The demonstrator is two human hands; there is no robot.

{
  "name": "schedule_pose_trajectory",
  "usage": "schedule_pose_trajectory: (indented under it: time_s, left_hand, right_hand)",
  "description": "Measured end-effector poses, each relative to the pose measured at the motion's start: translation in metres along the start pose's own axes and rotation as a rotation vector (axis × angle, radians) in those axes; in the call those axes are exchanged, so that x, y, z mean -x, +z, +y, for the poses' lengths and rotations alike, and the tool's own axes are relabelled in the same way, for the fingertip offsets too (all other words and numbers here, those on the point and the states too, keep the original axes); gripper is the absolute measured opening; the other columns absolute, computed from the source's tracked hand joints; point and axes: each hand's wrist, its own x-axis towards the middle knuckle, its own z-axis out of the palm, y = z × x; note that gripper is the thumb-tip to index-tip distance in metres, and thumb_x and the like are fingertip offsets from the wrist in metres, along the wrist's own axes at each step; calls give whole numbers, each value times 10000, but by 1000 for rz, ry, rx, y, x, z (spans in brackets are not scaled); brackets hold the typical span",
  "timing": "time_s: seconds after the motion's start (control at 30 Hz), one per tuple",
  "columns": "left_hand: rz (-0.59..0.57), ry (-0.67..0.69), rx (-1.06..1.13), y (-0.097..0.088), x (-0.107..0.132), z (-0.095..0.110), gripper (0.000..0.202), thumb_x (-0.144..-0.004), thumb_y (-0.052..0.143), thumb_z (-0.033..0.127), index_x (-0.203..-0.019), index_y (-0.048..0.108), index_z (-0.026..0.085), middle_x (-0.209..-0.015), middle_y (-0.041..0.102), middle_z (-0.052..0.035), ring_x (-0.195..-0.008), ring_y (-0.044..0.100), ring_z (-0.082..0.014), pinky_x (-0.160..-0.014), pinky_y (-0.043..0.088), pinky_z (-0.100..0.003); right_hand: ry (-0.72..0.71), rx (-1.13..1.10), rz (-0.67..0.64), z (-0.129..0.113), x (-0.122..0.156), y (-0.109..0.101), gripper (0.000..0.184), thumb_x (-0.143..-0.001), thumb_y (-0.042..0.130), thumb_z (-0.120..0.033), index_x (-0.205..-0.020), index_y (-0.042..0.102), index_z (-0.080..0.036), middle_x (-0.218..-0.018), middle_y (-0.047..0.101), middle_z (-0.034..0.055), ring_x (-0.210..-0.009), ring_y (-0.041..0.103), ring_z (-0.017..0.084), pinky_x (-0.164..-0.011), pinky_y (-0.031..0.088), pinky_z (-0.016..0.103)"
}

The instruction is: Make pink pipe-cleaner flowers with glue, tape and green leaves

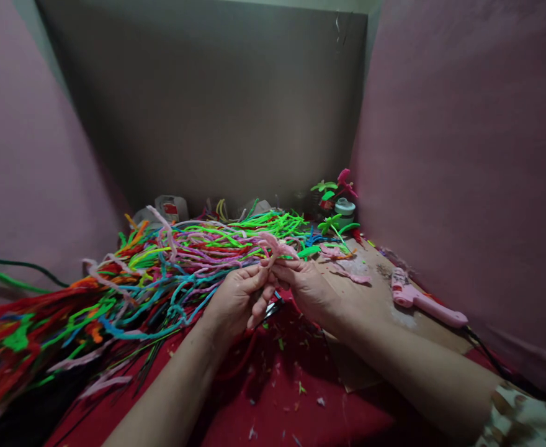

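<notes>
Both hands meet at the middle of the view, their fingertips pinched together on a pale pink pipe-cleaner piece (277, 247). It is bent into petal-like loops that rise above the fingers. My left hand (242, 295) is closed on its lower end from the left. From the right, my right hand (308, 287) grips the same spot with thumb and fingers. The fingers hide the bottom of the piece. Under the hands, a shiny metal tool with dark parts (273, 307) shows in part; its kind cannot be made out.
A large heap of colourful pipe cleaners (161, 273) spreads left and behind. On a cardboard sheet (375, 273) at right lies a pink glue gun (434, 305) with a dark cord. Pipe-cleaner flowers (331, 223) and a lidded jar (345, 210) stand behind. Scraps litter the red cloth (296, 385).
</notes>
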Motion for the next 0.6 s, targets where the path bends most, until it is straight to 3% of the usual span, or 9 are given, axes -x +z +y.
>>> schedule_pose_trajectory:
  time_s: [0.1, 0.23, 0.3, 0.4, 0.53, 0.6]
  left_hand:
    - [4, 26, -134, 0, -2, -2, 291, -807, 561, 406, -709, 553, 133, -438, 539, 30, -242, 399, -64, -243, 288, -161]
    - [121, 103, -442, 3, -3, -10, 329, -833, 491, 441, -673, 527, 156, -407, 530, 23, -296, 473, -112, -310, 364, -203]
    - [213, 196, -610, 4, -4, -16, 268, -825, 508, 424, -748, 542, 170, -468, 547, 34, -353, 503, -117, -363, 387, -211]
    - [350, 339, -838, 4, -6, -23, 189, -816, 533, 355, -883, 578, 184, -526, 559, 39, -418, 506, -115, -440, 385, -214]
    - [427, 534, -956, 4, -3, -24, 101, -783, 565, 270, -825, 626, 201, -574, 557, 24, -509, 495, -120, -533, 371, -216]
    - [438, 558, -918, 6, -1, -22, 87, -773, 576, 258, -776, 647, 209, -568, 532, 27, -521, 465, -114, -532, 343, -209]
  right_hand:
    - [-4, 11, -3, 1, 2, 2, 258, -700, 681, -389, -845, 673, -176, -529, 552, -21, -466, 492, 119, -509, 418, 271]
    - [-79, 36, 91, 1, 4, 0, 224, -665, 712, -383, -589, 597, -207, -466, 449, -40, -419, 396, 103, -448, 357, 261]
    - [-97, 46, 135, 1, 4, -2, 260, -642, 734, -368, -532, 568, -202, -478, 463, -32, -456, 396, 106, -472, 358, 263]
    - [-138, 81, 177, 1, 3, -4, 202, -635, 745, -332, -590, 620, -179, -580, 551, -20, -558, 452, 110, -583, 399, 266]
    - [-195, 80, 174, 2, 3, -1, 96, -662, 730, -262, -682, 669, -190, -684, 611, -21, -661, 507, 116, -701, 416, 263]
    - [-201, 92, 167, 2, 4, 0, 62, -668, 723, -245, -684, 682, -201, -702, 617, -17, -684, 516, 126, -726, 421, 271]
